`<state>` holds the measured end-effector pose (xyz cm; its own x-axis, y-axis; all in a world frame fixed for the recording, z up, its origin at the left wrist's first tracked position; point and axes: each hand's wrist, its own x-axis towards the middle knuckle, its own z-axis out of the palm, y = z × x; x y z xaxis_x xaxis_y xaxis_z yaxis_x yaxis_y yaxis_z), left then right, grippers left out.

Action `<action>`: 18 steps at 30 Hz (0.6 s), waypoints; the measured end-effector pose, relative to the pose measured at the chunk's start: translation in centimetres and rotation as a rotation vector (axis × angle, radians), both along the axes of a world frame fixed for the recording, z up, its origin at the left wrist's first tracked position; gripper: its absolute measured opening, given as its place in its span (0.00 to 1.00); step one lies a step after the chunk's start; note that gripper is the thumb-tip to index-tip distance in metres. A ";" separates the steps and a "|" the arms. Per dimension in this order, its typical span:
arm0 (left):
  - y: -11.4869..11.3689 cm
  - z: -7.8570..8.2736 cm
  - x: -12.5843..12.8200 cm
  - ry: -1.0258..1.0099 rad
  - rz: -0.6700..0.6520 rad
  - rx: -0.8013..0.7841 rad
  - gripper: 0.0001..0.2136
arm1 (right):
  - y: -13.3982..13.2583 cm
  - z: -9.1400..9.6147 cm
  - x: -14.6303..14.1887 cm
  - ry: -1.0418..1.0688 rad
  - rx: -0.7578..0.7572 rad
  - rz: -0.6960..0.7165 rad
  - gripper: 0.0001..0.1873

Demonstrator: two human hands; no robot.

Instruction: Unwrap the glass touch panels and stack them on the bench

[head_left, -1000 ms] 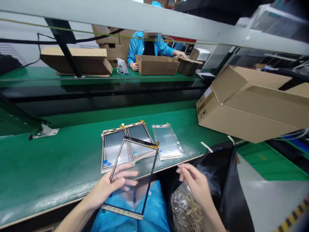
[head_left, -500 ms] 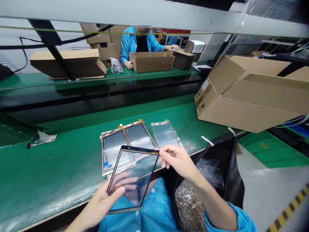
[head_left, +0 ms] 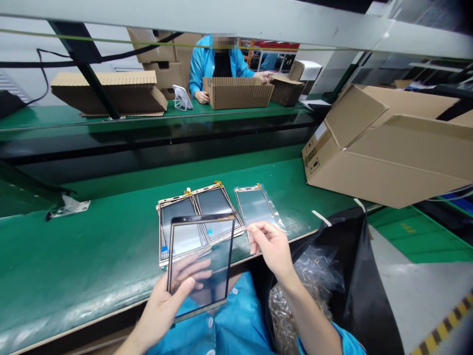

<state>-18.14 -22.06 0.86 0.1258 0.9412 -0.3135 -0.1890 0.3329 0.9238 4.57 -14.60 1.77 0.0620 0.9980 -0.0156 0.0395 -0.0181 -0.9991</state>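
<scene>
Left hand (head_left: 162,303) pinches the glass panel (head_left: 201,261) by its lower-left edge; right hand (head_left: 271,246), fingertips pressed together, hovers beside its free upper-right corner.

We are wearing a bright blue smock (head_left: 236,333) (small white snaps (head_left: 209,322) are showing on its front). Its blue sleeve (head_left: 349,342) is ending at our right elbow. Our left hand (head_left: 164,303) and right hand (head_left: 271,246) are going bare, as are both forearms.
</scene>
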 end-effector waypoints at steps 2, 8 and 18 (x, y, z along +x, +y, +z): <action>0.8 0.2 -0.2 -0.071 0.074 -0.038 0.20 | -2.1 -1.0 2.3 -0.167 0.036 -0.060 0.14; 3.6 0.1 -0.7 -0.513 0.124 -0.148 0.22 | -10.1 -7.6 14.7 -0.994 -0.071 -0.246 0.20; 3.2 0.2 0.6 -0.564 0.122 -0.078 0.24 | -7.6 -3.2 -0.4 -0.214 0.056 0.075 0.06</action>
<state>-17.49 -18.89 1.05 0.1857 0.9363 -0.2982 -0.6863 0.3408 0.6425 4.16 -22.21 -1.47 -0.0161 0.9988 0.0453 0.2497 0.0479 -0.9671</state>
